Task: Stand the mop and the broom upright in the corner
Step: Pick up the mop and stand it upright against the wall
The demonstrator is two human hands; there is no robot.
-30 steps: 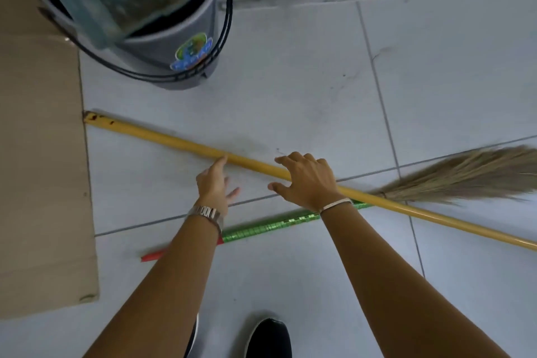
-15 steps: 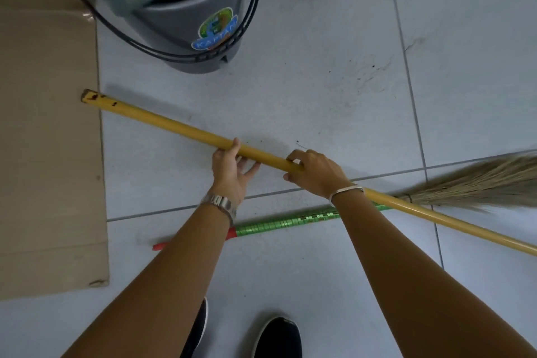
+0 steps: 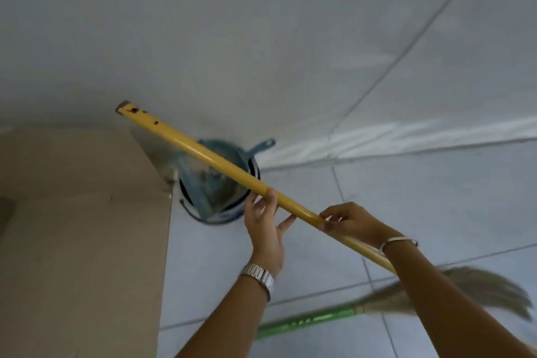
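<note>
A long yellow mop pole (image 3: 220, 166) is off the floor and slants from upper left down to the right, its worn tip near the wall. My left hand (image 3: 266, 227) cups it from below, thumb over the top. My right hand (image 3: 353, 222) grips it a little lower. My right arm hides the pole's lower end, and no mop head shows. The broom lies on the floor tiles below my arms, with a green handle (image 3: 313, 320) and straw bristles (image 3: 482, 293) pointing right.
A grey bucket (image 3: 232, 212) holding a blue dustpan (image 3: 209, 183) stands against the white wall (image 3: 261, 38), under the raised pole. A large flat piece of cardboard (image 3: 81, 241) fills the left side.
Both hands closed on the yellow pole and lifted it off the floor, its left end rising toward the wall. My view has tilted up and back. The broom stays on the floor.
</note>
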